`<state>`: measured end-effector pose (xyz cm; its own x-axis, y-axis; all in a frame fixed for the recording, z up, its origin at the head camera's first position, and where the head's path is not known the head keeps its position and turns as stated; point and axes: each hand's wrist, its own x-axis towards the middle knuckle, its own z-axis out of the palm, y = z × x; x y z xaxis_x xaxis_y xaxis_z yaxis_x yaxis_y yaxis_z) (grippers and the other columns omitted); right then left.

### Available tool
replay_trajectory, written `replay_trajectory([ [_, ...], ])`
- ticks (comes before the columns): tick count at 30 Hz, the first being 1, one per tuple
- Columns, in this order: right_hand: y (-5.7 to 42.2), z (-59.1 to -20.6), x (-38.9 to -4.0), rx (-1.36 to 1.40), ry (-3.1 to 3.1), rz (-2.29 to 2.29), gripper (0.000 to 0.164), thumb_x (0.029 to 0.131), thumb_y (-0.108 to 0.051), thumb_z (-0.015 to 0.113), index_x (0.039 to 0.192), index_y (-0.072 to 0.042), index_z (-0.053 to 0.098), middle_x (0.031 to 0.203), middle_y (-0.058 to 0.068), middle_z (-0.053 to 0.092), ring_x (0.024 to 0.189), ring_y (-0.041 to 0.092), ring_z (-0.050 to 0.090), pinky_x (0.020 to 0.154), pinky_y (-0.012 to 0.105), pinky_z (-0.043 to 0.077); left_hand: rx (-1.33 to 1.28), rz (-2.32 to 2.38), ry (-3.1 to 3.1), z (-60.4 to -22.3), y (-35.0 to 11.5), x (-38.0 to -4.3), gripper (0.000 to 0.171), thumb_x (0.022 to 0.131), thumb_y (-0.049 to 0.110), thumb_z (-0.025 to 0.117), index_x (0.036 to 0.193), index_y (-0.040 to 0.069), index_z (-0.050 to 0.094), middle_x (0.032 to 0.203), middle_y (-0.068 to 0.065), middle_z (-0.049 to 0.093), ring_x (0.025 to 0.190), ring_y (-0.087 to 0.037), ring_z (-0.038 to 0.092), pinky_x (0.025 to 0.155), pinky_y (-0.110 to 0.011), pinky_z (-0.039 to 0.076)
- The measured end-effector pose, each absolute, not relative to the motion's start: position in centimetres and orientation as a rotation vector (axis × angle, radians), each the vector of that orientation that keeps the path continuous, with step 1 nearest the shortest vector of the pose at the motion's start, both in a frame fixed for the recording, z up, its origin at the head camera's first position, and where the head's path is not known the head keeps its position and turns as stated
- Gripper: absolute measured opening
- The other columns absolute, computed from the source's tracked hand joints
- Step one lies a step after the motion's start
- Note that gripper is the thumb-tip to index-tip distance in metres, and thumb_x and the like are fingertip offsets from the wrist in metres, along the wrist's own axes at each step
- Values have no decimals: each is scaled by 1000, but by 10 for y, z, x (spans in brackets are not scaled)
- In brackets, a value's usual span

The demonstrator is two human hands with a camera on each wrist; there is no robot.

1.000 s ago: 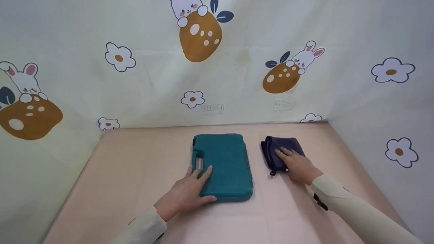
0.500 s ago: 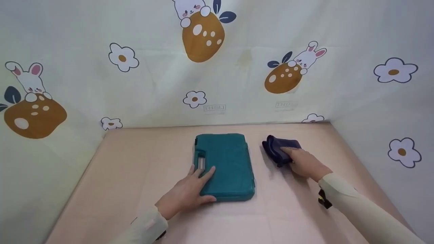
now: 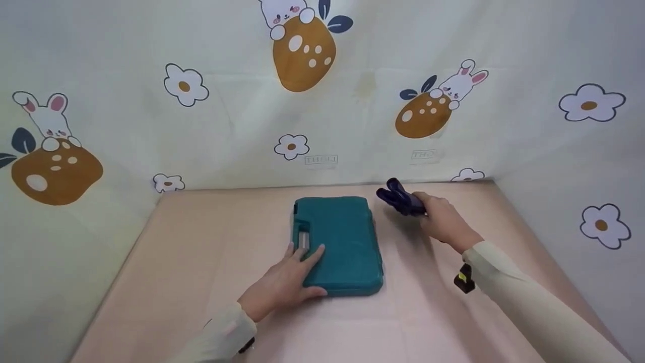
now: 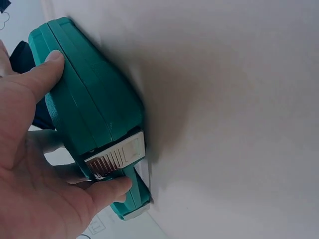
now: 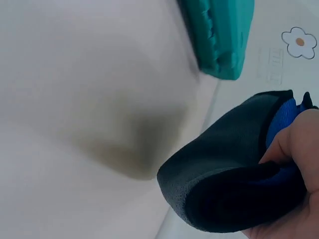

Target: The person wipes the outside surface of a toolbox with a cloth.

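On the tabletop (image 3: 201, 242) before you, your left hand (image 3: 279, 287), fingers spread, rests on the case (image 3: 347, 247). Farther off, to its right, your right hand (image 3: 447, 221) pinches the folded cloth (image 3: 404, 202), lifted; a slack pinch could let it unfold or drop.

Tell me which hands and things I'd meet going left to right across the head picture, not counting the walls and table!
Left hand, case, cloth, right hand.

Bunny-print sheeting (image 3: 242, 121) walls this makeshift booth (image 3: 534, 151).
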<state>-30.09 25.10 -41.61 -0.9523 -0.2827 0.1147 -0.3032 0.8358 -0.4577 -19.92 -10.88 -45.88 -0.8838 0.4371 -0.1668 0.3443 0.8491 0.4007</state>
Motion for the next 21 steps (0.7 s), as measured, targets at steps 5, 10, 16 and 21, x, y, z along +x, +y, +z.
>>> replay_trajectory([
  [5,221,-405,-306,446,-2902,775,30,98,0,59,128,4,58,118,25,65,102,39,63,91,59,48,607,543,2780,-460,-108,-200,93,90,58,70,163,20,25,162,-26,23,146,-54,11,105,-63,36],
  [10,186,-394,-314,437,-2907,778,30,100,0,57,130,3,57,120,23,64,106,38,61,99,58,45,584,532,2771,-459,-106,-202,95,89,60,69,164,22,24,163,-24,22,146,-53,11,104,-63,37],
  [16,152,-392,-319,506,-2907,654,40,99,-3,60,138,1,55,127,24,62,110,38,62,100,55,46,572,519,2760,-459,-104,-205,95,89,61,68,164,24,23,162,-24,25,147,-51,10,105,-63,35],
  [21,128,-396,-323,588,-2889,531,36,100,-3,57,137,1,55,128,24,61,109,37,63,96,54,49,570,521,2758,-458,-105,-205,95,89,61,68,164,24,24,161,-24,26,146,-52,11,104,-64,35],
])
